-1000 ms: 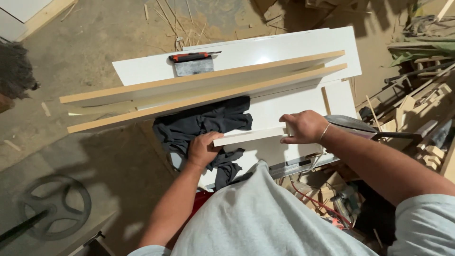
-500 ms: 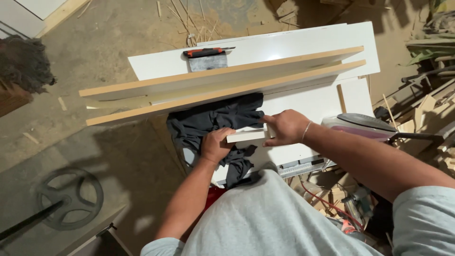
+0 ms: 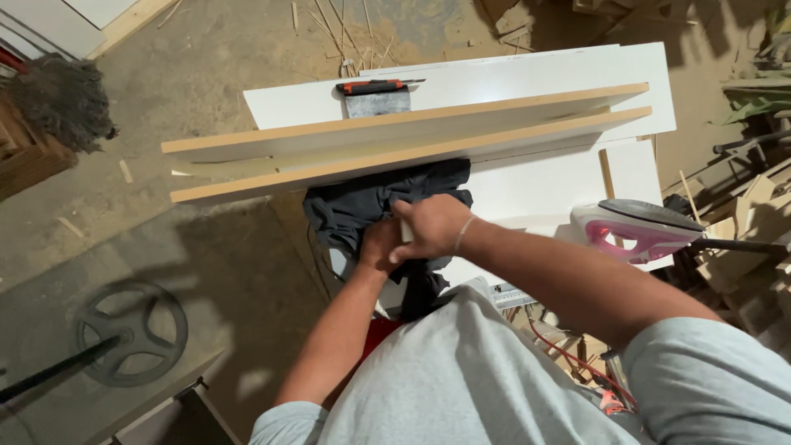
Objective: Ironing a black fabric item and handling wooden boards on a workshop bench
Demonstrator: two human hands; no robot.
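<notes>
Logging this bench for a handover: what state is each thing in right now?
Left hand: pressed on the dark cloth, beside the right.
Right hand: closed over a small white strip.
Dark cloth: crumpled, hanging off the bench edge.
Two boards: standing on edge.
Iron: resting at the bench's edge.

A single camera, worn on the person's head, looks steeply down and a little forward over the chest and both forearms. It sits close to the body: the grey shirt fills the bottom of the picture, and the left hand [image 3: 381, 245] and right hand [image 3: 432, 227] meet near the middle. Beyond them the white bench [image 3: 527, 78] runs across the upper half, with the dusty floor [image 3: 189, 247] to the left and top. No second view shares the scene
</notes>
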